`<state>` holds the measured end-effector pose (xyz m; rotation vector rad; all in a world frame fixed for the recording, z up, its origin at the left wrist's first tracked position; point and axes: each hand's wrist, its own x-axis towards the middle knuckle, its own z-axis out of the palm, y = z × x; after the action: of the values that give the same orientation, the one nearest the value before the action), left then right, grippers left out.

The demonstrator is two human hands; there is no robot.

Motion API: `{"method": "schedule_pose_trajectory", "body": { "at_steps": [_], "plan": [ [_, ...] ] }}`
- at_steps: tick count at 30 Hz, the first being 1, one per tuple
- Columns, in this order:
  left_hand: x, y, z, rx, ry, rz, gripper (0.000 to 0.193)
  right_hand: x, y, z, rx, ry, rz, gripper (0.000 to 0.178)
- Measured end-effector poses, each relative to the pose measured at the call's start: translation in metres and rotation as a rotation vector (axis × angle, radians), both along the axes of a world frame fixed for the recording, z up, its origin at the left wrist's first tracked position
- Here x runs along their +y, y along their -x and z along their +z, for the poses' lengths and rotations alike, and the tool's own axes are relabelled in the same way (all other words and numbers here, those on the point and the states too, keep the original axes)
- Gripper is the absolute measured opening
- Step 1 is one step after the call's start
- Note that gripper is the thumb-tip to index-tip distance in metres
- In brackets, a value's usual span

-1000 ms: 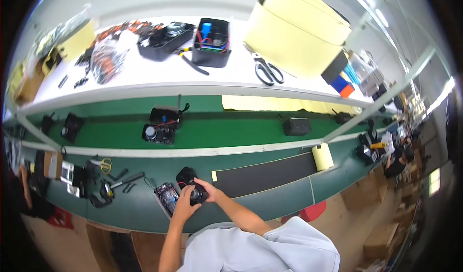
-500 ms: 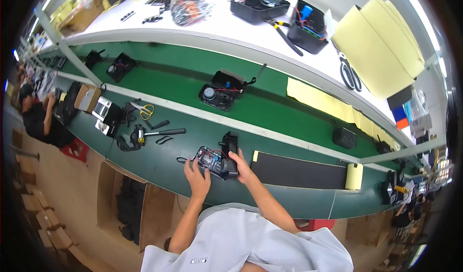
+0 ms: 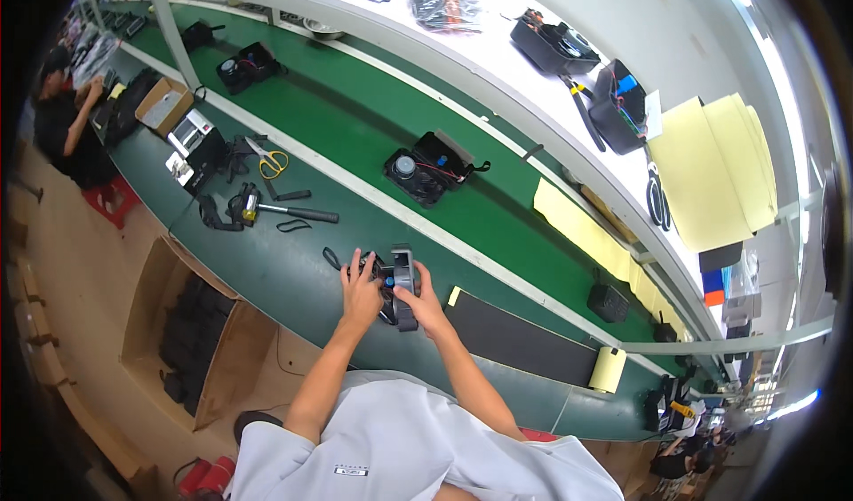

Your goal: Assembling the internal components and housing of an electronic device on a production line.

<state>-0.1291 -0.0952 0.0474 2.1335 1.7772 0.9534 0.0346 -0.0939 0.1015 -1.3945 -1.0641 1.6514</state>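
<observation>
An opened black speaker housing (image 3: 404,275) is between my hands near the front edge of the green workbench, with a small blue part showing inside. My right hand (image 3: 426,307) grips its right half, thumb on the inner side and fingers behind. My left hand (image 3: 361,297) is closed over the left half, its fingertips bent onto the far edge and covering much of it. A black strap loop (image 3: 330,257) sticks out at the left of the housing. What lies under my left palm is hidden.
Left on the bench are a hammer (image 3: 298,212), yellow-handled scissors (image 3: 268,159) and a white-and-black device (image 3: 197,150). At right lies a black foam strip (image 3: 524,337) with a yellow roll (image 3: 608,369). Beyond the rail, another open speaker housing (image 3: 431,170) sits on the green belt (image 3: 329,119).
The view has turned and shifted. The housing's two halves are now closer together and more upright. My left hand has moved from its left side to over it; my right thumb reaches further inward.
</observation>
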Motion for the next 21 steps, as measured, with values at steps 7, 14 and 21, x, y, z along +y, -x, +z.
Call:
{"method": "schedule_pose_trajectory", "body": {
  "at_steps": [7, 14, 21],
  "plan": [
    [0.003, 0.017, -0.004, -0.046, 0.037, 0.098, 0.019, 0.025, 0.014, 0.001, -0.690, -0.338, 0.229, 0.100],
    [-0.018, 0.023, -0.023, -0.425, 0.122, 0.391, 0.036, 0.022, 0.026, 0.001, -0.931, -0.428, 0.380, 0.100],
    [-0.022, 0.025, -0.041, -0.723, 0.242, 0.338, 0.027, 0.006, 0.044, -0.002, -1.089, -0.483, 0.433, 0.101]
  ]
}}
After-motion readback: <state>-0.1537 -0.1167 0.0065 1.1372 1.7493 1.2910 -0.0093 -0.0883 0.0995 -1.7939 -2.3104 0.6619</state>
